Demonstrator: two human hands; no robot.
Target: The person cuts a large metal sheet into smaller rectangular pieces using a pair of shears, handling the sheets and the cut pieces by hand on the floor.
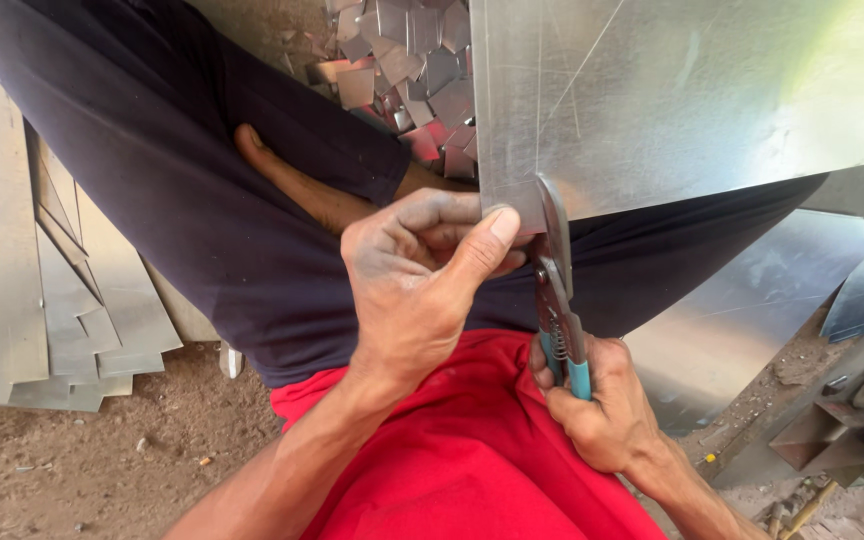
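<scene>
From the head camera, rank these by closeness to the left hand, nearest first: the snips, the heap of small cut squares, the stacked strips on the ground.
From the left hand:
1. Snips, just right of the thumb.
2. Heap of small cut squares, above, past the knee.
3. Stacked strips, far left on the ground.

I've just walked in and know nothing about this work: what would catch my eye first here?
Probably the shiny metal sheet at top right, with tin snips biting its lower edge. The right hand grips their blue handles, while the left hand pinches the sheet's corner. Beyond lies a pile of small cut metal squares.
</scene>
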